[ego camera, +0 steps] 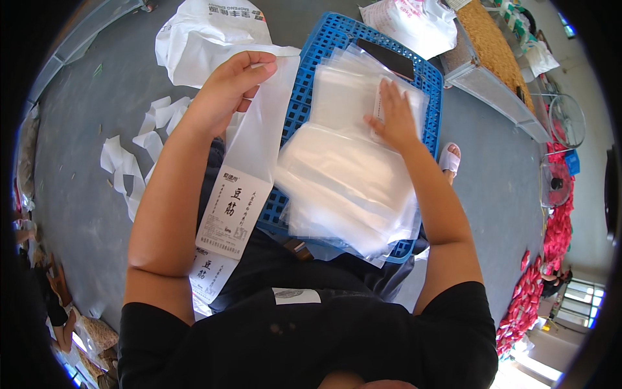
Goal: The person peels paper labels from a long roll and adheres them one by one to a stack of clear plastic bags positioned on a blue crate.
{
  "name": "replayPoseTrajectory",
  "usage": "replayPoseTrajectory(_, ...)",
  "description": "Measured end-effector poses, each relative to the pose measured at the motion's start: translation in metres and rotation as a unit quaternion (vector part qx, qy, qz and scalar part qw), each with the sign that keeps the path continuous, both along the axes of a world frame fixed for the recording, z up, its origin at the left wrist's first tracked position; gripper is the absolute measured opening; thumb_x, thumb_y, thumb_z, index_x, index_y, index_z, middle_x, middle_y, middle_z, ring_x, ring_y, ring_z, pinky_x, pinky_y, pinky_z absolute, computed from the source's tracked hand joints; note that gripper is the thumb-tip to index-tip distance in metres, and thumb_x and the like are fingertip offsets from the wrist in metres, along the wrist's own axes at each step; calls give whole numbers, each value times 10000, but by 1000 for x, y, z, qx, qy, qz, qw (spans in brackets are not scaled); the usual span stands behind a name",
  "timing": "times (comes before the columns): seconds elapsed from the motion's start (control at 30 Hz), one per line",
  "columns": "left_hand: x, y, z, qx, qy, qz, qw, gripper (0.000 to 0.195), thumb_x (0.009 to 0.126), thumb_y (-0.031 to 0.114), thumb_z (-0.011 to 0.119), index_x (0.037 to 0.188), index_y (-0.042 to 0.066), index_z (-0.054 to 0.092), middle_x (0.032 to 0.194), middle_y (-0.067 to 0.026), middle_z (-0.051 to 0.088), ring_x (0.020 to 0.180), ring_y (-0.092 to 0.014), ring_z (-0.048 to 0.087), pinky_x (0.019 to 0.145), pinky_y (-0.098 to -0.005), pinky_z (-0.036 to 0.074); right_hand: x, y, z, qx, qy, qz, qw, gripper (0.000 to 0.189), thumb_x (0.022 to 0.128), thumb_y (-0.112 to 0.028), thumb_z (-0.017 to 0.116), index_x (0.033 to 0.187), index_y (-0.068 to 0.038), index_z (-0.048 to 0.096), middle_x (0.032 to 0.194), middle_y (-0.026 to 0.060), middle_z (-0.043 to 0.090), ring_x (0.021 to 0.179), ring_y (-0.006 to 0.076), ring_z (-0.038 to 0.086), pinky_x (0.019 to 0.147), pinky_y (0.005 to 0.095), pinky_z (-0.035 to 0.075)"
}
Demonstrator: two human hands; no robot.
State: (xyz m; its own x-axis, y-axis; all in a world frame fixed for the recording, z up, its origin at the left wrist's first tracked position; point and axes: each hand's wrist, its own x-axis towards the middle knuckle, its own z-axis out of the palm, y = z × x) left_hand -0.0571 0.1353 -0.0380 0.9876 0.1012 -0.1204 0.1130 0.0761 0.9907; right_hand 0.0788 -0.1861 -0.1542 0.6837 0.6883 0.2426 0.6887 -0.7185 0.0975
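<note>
My left hand (243,82) pinches the upper end of a strip of white backing paper (265,116). Printed labels (234,211) with dark writing hang on its lower part, over my leg. My right hand (396,114) lies flat, fingers spread, on a pile of clear plastic bags (350,170). Partly under that hand, a label (378,109) shows on the top bag. The bags rest on an upturned-looking blue plastic crate (295,109). A dark smartphone (388,58) lies at the crate's far end, beside the bags.
Curled backing paper (121,165) lies on the floor at left. White woven sacks (209,39) stand beyond the crate. A metal-sided bin (500,63) of light brown material is at upper right, near a standing fan (566,120). Red packets (522,301) are heaped at far right. Other people are at the edges.
</note>
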Motion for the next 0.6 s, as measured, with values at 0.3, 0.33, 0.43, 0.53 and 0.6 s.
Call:
replayPoseTrajectory(0.3, 8, 7, -9, 4, -4, -3, 1000, 408, 804, 353, 581, 1099, 79, 518, 827, 19, 494, 726, -76, 423, 660, -213, 370, 14, -12, 3, 138, 224, 23, 964, 557, 811, -372, 566, 1279, -114, 411, 1388, 123, 296, 1304, 257, 235, 1045, 412, 187)
replayPoseTrajectory(0.33, 7, 8, -12, -1, -5, 5, 1000, 406, 787, 371, 594, 1082, 98, 536, 743, 46, 460, 636, -61, 365, 592, -207, 341, 10, -11, 18, 230, 259, 47, 937, 513, 799, -321, 597, 1247, -118, 452, 1370, 120, 327, 1289, 252, 265, 1031, 390, 223)
replayPoseTrajectory(0.43, 3, 8, -13, 35, 8, 7, 999, 423, 783, 329, 608, 1115, 83, 520, 728, 40, 457, 622, -67, 360, 574, -213, 339, -32, -6, 58, 249, 275, 104, 923, 412, 703, -199, 706, 1082, -110, 571, 1185, 97, 481, 1117, 246, 422, 915, 324, 356)
replayPoseTrajectory(0.53, -1, 18, -14, 29, -4, -27, 999, 436, 781, 253, 611, 1158, 70, 493, 784, 1, 518, 668, -85, 467, 603, -228, 399, -105, 9, 77, 156, 345, 129, 916, 404, 627, -217, 750, 984, -118, 589, 1014, 87, 521, 998, 253, 449, 833, 336, 389)
replayPoseTrajectory(0.6, -4, 17, -5, 46, -22, -45, 998, 419, 789, 185, 587, 1174, 61, 480, 843, -33, 553, 741, -121, 541, 648, -254, 440, -117, 8, 64, 112, 328, 132, 929, 297, 624, -133, 741, 867, -81, 577, 924, 74, 501, 899, 237, 467, 787, 306, 385)
